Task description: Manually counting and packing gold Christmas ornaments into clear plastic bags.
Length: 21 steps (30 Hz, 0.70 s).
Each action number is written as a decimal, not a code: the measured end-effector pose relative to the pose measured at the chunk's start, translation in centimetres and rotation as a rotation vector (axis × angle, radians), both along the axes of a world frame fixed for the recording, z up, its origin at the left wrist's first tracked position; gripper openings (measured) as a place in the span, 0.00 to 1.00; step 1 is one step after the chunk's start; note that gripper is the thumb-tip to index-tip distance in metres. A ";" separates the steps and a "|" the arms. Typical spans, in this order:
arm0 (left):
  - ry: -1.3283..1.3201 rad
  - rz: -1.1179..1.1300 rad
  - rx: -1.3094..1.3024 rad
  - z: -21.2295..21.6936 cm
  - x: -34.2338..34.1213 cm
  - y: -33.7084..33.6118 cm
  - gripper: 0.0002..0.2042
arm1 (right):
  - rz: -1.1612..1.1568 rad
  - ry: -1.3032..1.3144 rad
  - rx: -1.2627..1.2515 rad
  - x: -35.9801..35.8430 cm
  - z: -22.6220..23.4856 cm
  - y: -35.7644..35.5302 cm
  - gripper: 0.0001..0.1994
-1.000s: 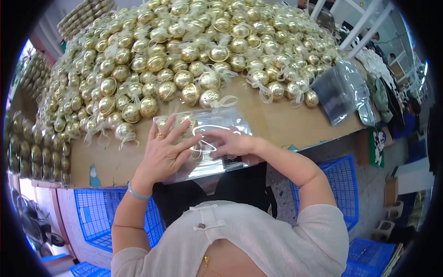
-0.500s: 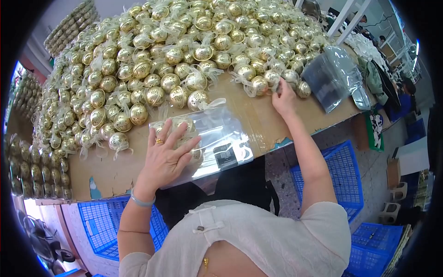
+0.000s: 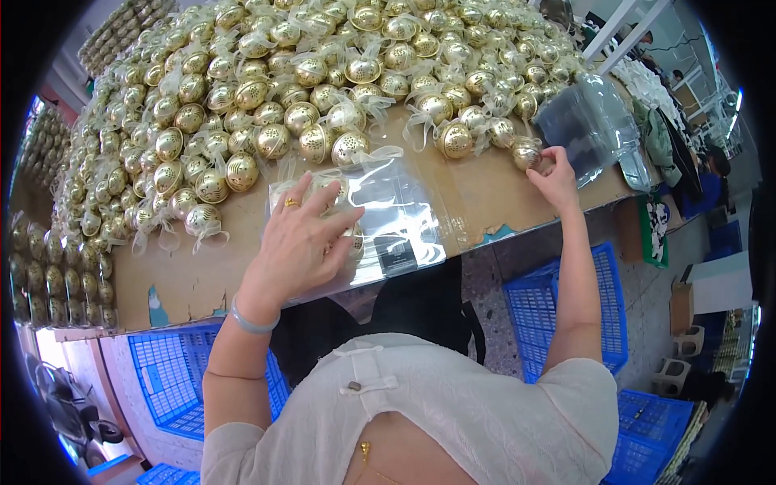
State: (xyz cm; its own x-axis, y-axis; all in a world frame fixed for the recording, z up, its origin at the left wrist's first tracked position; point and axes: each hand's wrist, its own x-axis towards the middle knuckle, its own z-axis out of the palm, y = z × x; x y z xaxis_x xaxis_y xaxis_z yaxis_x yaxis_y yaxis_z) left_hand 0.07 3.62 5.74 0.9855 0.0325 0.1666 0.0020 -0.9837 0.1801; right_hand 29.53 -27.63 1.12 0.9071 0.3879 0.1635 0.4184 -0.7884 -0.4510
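Observation:
My left hand (image 3: 299, 242) lies with fingers spread over a clear plastic bag (image 3: 412, 218) near the table's front edge. Gold ball ornaments (image 3: 353, 236) show inside the bag, partly hidden beneath that hand. Out to the right, my right hand (image 3: 556, 182) has its fingertips closed on a single gold ball ornament (image 3: 526, 150), which rests at the right edge of the heap. A large heap of similar ornaments (image 3: 301, 117), pierced with small holes and tied with pale sheer ribbons, covers the back of the table.
A stack of clear plastic bags (image 3: 586, 121) lies right of the heap. Packed rows of gold balls (image 3: 61, 279) stand at the left edge. Brown cardboard (image 3: 186, 271) covers the table. Blue crates (image 3: 594, 311) stand on the floor below. People are in the far right background.
My right hand has moved right along the heap's front, from one ball to the ornament at the end. My left hand stays on the bag, its fingers slightly shifted.

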 end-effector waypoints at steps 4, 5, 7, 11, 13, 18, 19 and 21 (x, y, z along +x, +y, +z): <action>-0.124 -0.095 -0.241 -1.1 1.1 0.2 0.14 | -0.015 0.031 0.179 -1.0 -1.7 0.3 0.30; -0.153 -0.104 -0.267 -1.5 1.1 0.2 0.14 | 0.006 -0.059 0.234 -0.6 -2.6 0.6 0.30; -0.210 -0.122 -0.319 -2.0 1.2 0.3 0.13 | 0.026 -0.147 0.288 -0.2 -2.9 1.6 0.30; -0.239 -0.135 -0.324 -2.1 0.9 0.2 0.14 | -0.207 0.018 -0.017 -0.1 -0.8 4.3 0.31; -0.237 -0.131 -0.326 -2.1 0.9 0.2 0.14 | 0.008 -0.310 0.181 -0.1 -0.3 3.5 0.32; -0.237 -0.136 -0.316 -1.9 0.9 0.2 0.14 | 0.348 -0.294 0.593 0.1 -1.1 3.6 0.29; -0.241 -0.137 -0.307 -1.8 1.0 0.2 0.14 | 0.348 -0.294 0.591 0.2 -1.2 3.5 0.29; -0.243 -0.137 -0.315 -1.9 1.0 0.2 0.14 | 0.366 -0.262 0.657 0.2 -1.2 4.1 0.25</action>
State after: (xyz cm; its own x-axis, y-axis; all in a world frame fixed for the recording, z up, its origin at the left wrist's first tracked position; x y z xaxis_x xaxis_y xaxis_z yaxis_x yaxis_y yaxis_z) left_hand 1.07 3.87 3.80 0.9175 -0.0099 0.3976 -0.2048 -0.8688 0.4509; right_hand 29.73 -23.52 -0.12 0.6412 0.4040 0.6524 0.7560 -0.1869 -0.6273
